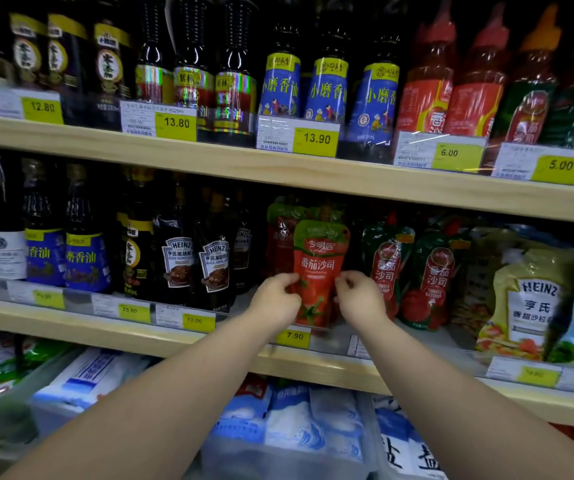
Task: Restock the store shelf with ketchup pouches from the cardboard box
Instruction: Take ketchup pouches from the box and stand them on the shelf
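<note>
A red ketchup pouch (319, 268) with a green top stands upright at the front of the middle shelf (112, 336), above the 7.90 price tag (293, 336). My left hand (276, 298) pinches its lower left edge. My right hand (361, 295) pinches its lower right edge. Another pouch of the same kind (280, 233) stands just behind it to the left. The cardboard box is out of view.
Dark Heinz sauce bottles (213, 258) stand left of the pouch. Green-and-red tomato ketchup pouches (387, 268) and Heinz salad dressing pouches (527, 303) stand to its right. Bottles fill the upper shelf (209, 157). Bins with white and blue bags (289, 420) sit below.
</note>
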`<action>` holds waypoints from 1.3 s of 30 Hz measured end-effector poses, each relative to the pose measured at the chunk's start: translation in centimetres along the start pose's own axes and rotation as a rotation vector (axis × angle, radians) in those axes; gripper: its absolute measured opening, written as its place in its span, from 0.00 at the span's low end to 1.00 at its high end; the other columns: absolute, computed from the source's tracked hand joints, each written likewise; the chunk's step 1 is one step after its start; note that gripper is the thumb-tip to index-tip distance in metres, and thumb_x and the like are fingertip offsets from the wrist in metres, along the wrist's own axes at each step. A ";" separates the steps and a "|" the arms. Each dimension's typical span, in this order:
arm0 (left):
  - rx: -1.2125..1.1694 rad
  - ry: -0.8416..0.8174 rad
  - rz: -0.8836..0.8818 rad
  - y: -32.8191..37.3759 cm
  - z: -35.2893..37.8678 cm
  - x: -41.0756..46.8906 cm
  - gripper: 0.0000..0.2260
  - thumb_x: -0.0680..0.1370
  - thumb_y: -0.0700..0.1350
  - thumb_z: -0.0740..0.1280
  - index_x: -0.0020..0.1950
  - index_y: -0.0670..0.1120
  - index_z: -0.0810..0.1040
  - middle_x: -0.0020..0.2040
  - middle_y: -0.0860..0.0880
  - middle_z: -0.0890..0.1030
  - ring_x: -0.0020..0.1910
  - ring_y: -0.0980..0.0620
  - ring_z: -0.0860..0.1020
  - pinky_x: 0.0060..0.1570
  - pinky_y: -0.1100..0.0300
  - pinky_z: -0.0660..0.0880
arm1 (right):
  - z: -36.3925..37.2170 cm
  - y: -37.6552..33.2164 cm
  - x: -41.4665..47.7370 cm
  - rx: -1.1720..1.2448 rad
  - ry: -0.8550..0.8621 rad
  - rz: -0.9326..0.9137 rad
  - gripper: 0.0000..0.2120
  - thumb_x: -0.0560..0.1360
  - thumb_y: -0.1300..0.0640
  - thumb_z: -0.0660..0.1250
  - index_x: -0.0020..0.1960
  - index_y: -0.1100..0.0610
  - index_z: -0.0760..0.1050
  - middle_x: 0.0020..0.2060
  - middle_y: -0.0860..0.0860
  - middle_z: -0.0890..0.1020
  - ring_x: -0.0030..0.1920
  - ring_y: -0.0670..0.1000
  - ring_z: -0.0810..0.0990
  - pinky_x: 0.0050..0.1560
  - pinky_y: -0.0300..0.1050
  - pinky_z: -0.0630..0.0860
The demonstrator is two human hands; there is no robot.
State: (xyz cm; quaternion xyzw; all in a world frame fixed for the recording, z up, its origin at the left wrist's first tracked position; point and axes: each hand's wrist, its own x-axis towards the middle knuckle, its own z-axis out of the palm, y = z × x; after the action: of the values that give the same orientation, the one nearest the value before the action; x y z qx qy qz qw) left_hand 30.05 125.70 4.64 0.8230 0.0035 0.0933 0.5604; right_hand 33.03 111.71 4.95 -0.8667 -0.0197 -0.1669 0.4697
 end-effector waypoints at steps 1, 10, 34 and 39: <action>0.067 -0.013 -0.007 -0.2 -0.1 0.0 0.24 0.75 0.37 0.59 0.71 0.47 0.68 0.66 0.45 0.75 0.57 0.48 0.77 0.55 0.60 0.74 | 0.0 -0.2 -0.4 -0.004 0.024 -0.005 0.15 0.79 0.55 0.57 0.62 0.58 0.74 0.50 0.55 0.81 0.51 0.57 0.80 0.50 0.48 0.76; 0.599 -0.104 -0.028 -0.4 0.4 0.7 0.16 0.76 0.46 0.58 0.63 0.50 0.75 0.63 0.47 0.77 0.59 0.44 0.76 0.59 0.54 0.74 | 0.1 -1.1 -2.9 -0.207 -0.107 -0.016 0.19 0.80 0.51 0.49 0.64 0.55 0.71 0.59 0.55 0.78 0.57 0.57 0.75 0.48 0.45 0.67; -0.125 0.221 0.108 0.5 -0.1 3.1 0.17 0.78 0.37 0.56 0.67 0.41 0.71 0.64 0.42 0.77 0.64 0.46 0.74 0.66 0.56 0.68 | 1.0 -1.3 -0.2 0.105 0.024 -0.151 0.12 0.78 0.57 0.55 0.58 0.54 0.73 0.49 0.48 0.76 0.46 0.49 0.75 0.44 0.41 0.69; -0.407 0.443 0.043 -2.1 -4.8 -2.6 0.10 0.79 0.40 0.58 0.54 0.51 0.75 0.47 0.57 0.79 0.47 0.58 0.78 0.48 0.63 0.75 | 5.9 -4.5 -4.3 0.153 -0.035 -0.208 0.04 0.73 0.58 0.64 0.45 0.51 0.69 0.40 0.50 0.74 0.40 0.50 0.73 0.41 0.42 0.68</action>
State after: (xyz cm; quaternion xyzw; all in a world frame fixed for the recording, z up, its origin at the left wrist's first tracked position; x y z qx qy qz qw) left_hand 26.99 130.60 4.01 0.6531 0.0895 0.2811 0.6974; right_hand 29.69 119.61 4.29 -0.8245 -0.1306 -0.1974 0.5140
